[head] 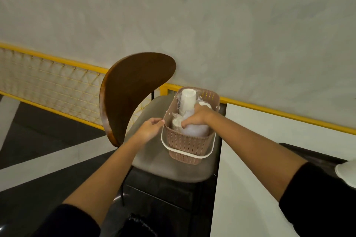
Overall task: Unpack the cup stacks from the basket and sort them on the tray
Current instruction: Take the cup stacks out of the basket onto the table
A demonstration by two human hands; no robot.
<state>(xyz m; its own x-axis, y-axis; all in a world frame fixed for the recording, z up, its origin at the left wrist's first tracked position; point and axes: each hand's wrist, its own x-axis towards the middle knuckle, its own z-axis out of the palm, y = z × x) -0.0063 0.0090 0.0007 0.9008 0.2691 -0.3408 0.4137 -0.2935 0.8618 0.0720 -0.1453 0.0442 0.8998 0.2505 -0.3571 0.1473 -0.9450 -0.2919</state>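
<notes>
**While the basket sits on a chair, both grips close in on the cup stacks**

Where a pale plaster wall fills the upper frame, a yellow railing with wire mesh runs along its foot, above a floor of dark and white bands. A white tabletop takes the right side, its left edge close beside the chair with only a narrow dark gap between them. The chair's curved brown backrest stands to the left. Its grey seat carries the basket, a brown perforated tub near the seat's right edge, its white handle folded down across the near side. Bare seat shows to the left of the basket and in front of it.

Inside are the cup stacks, white and wrapped in clear plastic. One upright stack at the far end pokes above the rim, and a lower stack lies toward the near end. The person's right grip is clenched round the lower stack from above. The left grip pinches the basket's left rim.
</notes>
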